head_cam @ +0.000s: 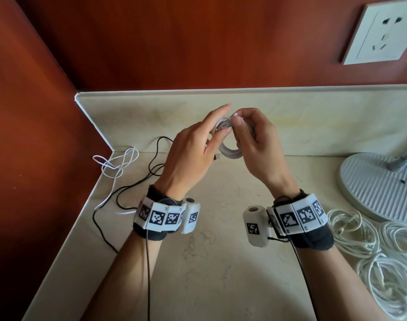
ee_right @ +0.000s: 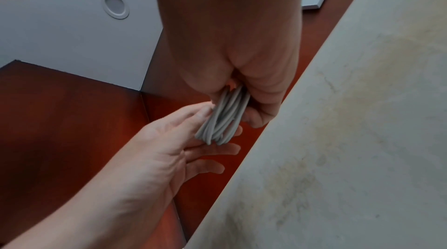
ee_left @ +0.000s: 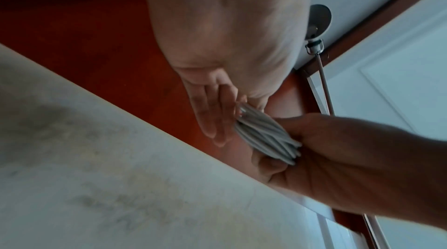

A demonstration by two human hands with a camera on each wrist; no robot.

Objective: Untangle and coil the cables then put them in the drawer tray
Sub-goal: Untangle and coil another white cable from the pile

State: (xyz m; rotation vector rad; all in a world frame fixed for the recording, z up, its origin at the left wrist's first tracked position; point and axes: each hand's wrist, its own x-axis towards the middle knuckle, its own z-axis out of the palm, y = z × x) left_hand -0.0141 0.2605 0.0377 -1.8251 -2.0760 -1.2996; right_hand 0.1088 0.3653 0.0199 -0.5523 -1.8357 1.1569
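A white cable coil is being finished in mid-air, held between both hands above the desk.

The white cable coil (head_cam: 228,140) is gripped by the right hand (head_cam: 255,144), whose fingers and thumb are curled round the stacked loops, while the left hand (head_cam: 193,154) is spread, its straight fingers (ee_right: 212,150) laid against the side of the bundle. The coiling step is judged nearly done: a loose plug end shows just below the left hand, so tucking or wrapping that end is what the next move seems to call for, with the loops kept pinched so they do not spring apart. Left of the left hand, a black cable (head_cam: 137,181) and a thin white cable (head_cam: 117,163) lie tangled on the desk (head_cam: 221,262); right of the right hand, coiled white cables (head_cam: 369,246) rest beside a lamp base (head_cam: 378,188). No drawer tray is in view.
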